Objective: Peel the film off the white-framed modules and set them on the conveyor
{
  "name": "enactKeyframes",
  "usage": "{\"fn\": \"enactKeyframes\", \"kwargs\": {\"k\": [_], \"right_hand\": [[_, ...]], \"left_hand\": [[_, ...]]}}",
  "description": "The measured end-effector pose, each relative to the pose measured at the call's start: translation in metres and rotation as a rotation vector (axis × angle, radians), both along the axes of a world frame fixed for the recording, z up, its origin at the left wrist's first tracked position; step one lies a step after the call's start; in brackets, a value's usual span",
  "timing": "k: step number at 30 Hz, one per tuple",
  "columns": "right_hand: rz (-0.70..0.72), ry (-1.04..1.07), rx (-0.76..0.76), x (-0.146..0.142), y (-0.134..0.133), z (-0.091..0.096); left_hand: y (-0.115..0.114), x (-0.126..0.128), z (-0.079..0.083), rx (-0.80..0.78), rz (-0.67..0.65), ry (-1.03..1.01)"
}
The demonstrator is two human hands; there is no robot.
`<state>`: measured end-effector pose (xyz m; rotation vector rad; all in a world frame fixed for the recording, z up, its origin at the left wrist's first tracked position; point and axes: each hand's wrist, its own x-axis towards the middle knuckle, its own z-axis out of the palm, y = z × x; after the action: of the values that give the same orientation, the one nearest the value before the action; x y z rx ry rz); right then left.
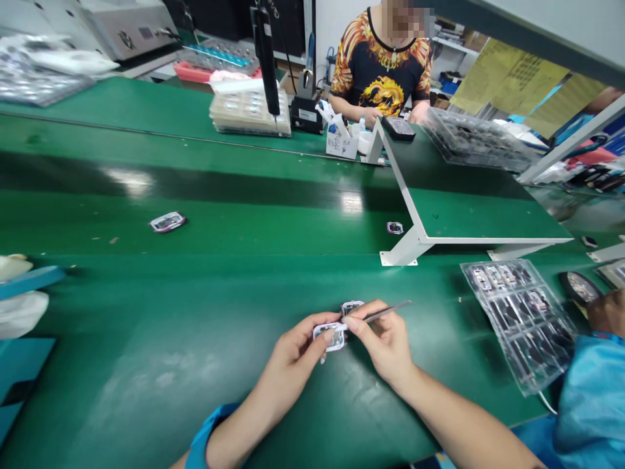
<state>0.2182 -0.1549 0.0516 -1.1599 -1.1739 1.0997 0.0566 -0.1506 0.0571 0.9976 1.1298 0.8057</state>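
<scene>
My left hand (297, 348) is closed around a small white-rimmed electronic housing (336, 340) with its inner parts exposed, the thumb lying across it. Between the fingers of my right hand (388, 342) is a thin metal tool (398, 307), probably tweezers, its far end pointing to the right. The right fingertips meet the near right edge of the housing; what they touch there is too small to make out. Just behind my hands lies a second similar housing (350, 306), partly covered by the fingers.
More housings lie on the green bench, one at left (167, 222) and one (395, 228) beside a raised stand (420, 244). A clear compartment tray (517, 319) of parts is at right, near a co-worker's blue sleeve (593, 397). An electric screwdriver (266, 62) hangs above; another person (385, 71) sits opposite.
</scene>
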Motion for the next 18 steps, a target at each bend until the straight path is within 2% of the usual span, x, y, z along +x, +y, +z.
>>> {"fn": "enactKeyframes", "kwargs": {"k": [4,8,12,18], "right_hand": [[0.007,0.010,0.006,-0.003,-0.001,0.003],[0.030,-0.023,0.082,-0.003,-0.003,0.002],[0.020,-0.069,0.124,0.000,-0.003,0.000],[0.042,0.034,0.129,0.002,0.003,-0.001]], "left_hand": [[-0.002,0.004,-0.007,0.029,0.040,0.030],[-0.002,0.005,-0.009,0.011,0.062,0.043],[0.001,0.004,-0.004,-0.096,0.066,-0.037],[0.000,0.001,0.006,-0.249,0.091,-0.199]]}}
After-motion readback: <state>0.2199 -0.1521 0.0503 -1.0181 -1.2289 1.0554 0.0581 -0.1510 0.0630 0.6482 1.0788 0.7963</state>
